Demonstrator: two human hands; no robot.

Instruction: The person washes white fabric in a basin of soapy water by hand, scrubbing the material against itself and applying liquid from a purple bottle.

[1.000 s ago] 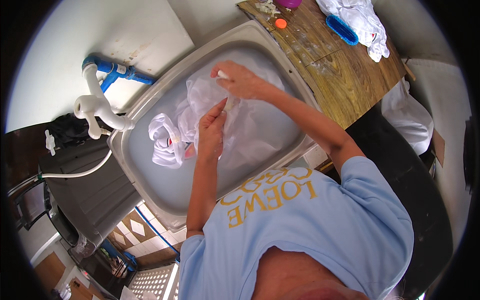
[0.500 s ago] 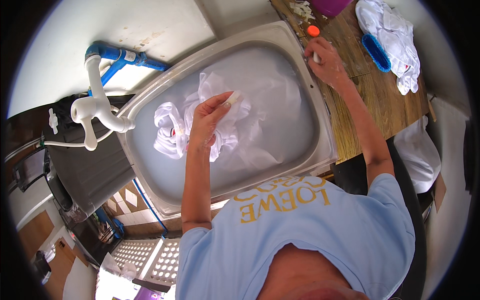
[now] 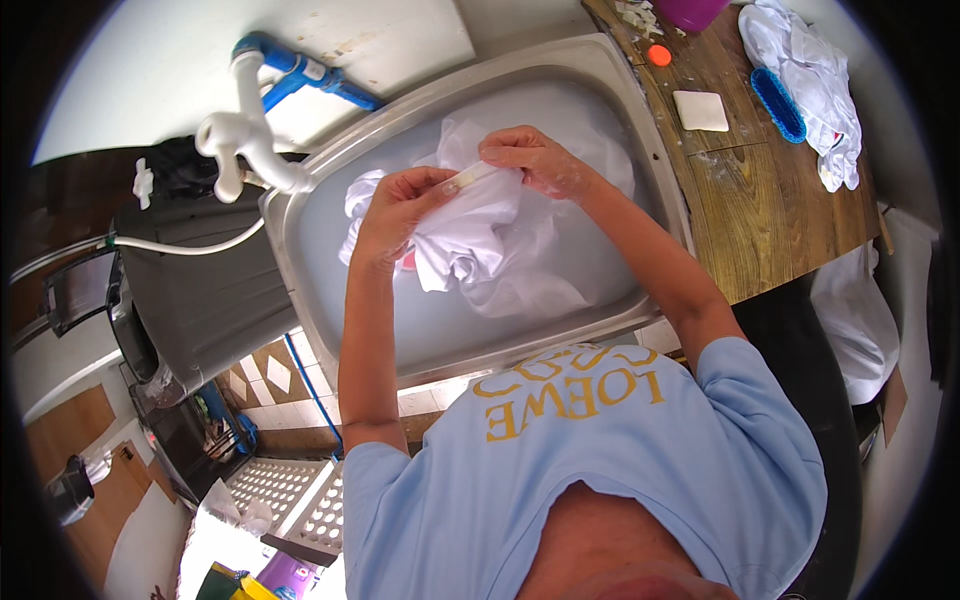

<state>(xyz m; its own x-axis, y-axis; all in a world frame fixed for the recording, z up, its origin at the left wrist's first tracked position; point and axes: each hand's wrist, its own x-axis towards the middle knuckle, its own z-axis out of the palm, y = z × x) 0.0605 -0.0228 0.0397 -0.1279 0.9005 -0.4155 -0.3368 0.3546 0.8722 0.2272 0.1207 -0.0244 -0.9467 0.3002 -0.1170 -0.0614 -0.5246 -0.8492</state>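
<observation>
A white garment (image 3: 465, 230) lies partly in the cloudy water of the metal sink (image 3: 645, 110), with a small red patch showing low on it. My left hand (image 3: 395, 215) pinches its upper edge between thumb and fingers, beside a yellowish spot on the fabric. Opposite it, my right hand (image 3: 535, 165) grips the same edge, so a short strip is stretched between the two. More of the white fabric spreads under the water around my hands. On the wooden counter to the right rests a whitish rectangular block (image 3: 701, 111), which looks like a bar of soap.
A white tap (image 3: 245, 150) on blue pipe (image 3: 300, 75) reaches over the sink's left corner. On the counter are a blue brush (image 3: 778, 105), an orange cap (image 3: 659, 55), pale scraps (image 3: 637, 17), a purple container (image 3: 690, 10) and another bundle of white cloth (image 3: 800, 60).
My right hand has let go of the whitish block on the counter and moved left over the sink to grip the garment. The garment's edge is now stretched between both hands.
</observation>
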